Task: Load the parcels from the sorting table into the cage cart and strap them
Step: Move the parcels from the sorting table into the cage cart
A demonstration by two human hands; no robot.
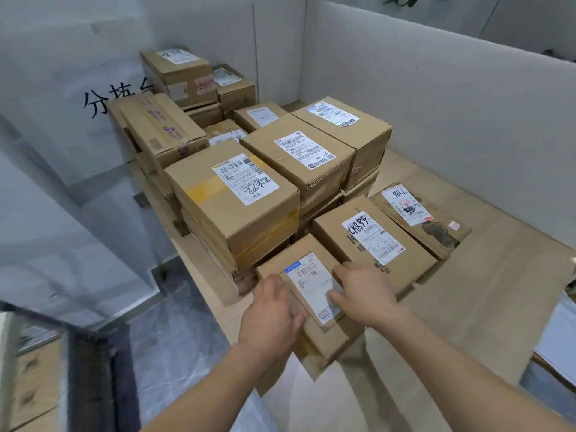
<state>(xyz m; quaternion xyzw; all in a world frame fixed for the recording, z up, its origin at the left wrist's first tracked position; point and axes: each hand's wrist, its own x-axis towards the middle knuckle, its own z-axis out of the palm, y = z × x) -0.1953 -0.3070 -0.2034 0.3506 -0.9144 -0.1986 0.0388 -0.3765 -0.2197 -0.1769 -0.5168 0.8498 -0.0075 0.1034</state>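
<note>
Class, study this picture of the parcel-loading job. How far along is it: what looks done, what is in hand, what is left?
Done: little to confirm; some boxes show lower left behind a dark frame, perhaps the cart. In hand: left hand and right hand grip the small parcel at the table's near edge. Left: many stacked parcels remain on the table; no strap shows.

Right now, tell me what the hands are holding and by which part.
Both grip the nearest small parcel: left hand on its left edge, right hand on its right edge, thumb across the label.
</note>
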